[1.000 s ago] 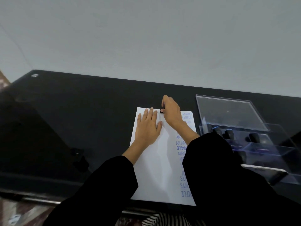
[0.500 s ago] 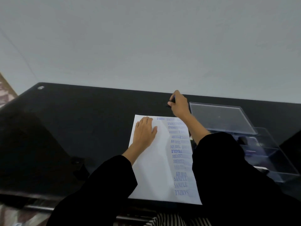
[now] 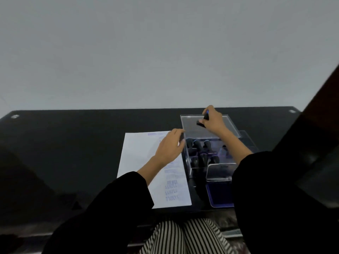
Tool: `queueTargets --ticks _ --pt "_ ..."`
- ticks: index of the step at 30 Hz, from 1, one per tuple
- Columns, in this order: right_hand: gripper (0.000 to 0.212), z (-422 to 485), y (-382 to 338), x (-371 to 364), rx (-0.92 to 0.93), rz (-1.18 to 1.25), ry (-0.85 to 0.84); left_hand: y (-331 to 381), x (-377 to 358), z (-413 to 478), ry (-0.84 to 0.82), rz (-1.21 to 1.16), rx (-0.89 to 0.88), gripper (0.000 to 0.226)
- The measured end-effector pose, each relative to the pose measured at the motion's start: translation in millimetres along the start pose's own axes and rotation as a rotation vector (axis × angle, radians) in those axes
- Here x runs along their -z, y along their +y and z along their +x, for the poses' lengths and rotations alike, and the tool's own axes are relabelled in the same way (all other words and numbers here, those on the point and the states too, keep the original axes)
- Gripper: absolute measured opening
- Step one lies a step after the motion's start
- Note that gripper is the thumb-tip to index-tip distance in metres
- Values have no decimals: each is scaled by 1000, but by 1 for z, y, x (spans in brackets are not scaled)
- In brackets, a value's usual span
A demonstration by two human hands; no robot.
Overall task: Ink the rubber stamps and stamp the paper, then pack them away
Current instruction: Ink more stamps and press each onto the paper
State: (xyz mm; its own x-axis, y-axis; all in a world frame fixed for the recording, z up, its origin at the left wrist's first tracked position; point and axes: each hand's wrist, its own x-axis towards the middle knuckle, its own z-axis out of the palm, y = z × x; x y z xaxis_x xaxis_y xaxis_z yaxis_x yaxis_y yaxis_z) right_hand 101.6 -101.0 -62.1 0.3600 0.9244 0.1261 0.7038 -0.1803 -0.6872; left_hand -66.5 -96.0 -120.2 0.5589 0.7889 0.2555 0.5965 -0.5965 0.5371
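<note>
A white paper with a column of blue stamp prints lies on the black table. My left hand rests at the paper's right edge, fingers loosely bent, touching the clear box's left wall. My right hand grips a black rubber stamp above the clear lid behind the box. The clear box holds several black stamps. An open ink pad with a blue surface sits in front of the box.
The ink pad's clear lid stands raised against the box. A grey wall rises behind the table. A dark slanted edge crosses the right side. My striped trousers show below the table's front edge.
My right hand lifted the stamp off the paper's top edge and carried it right, over the clear lid. My left hand slid right to the box's wall. The camera turned right.
</note>
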Motion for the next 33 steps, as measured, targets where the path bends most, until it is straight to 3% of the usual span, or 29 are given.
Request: queueTargets --ticks 6,11,17,20,27,33 --pt "32 -23 48 39 -140 -121 33 52 -31 14 -143 57 -190 42" --pt "31 -23 83 61 -215 -202 -30 76 -59 38 -264 151 -184 52" --pt "33 -21 111 67 -201 -317 -96 86 -84 60 -315 296 -151 59" --pt "46 -21 117 66 -211 -380 -114 85 -96 66 -351 335 -132 62" --pt "32 -18 122 61 -97 -658 -116 82 -108 63 -334 343 -127 61" --pt "36 -13 119 52 -46 -764 -76 80 -109 62 -333 351 -135 59"
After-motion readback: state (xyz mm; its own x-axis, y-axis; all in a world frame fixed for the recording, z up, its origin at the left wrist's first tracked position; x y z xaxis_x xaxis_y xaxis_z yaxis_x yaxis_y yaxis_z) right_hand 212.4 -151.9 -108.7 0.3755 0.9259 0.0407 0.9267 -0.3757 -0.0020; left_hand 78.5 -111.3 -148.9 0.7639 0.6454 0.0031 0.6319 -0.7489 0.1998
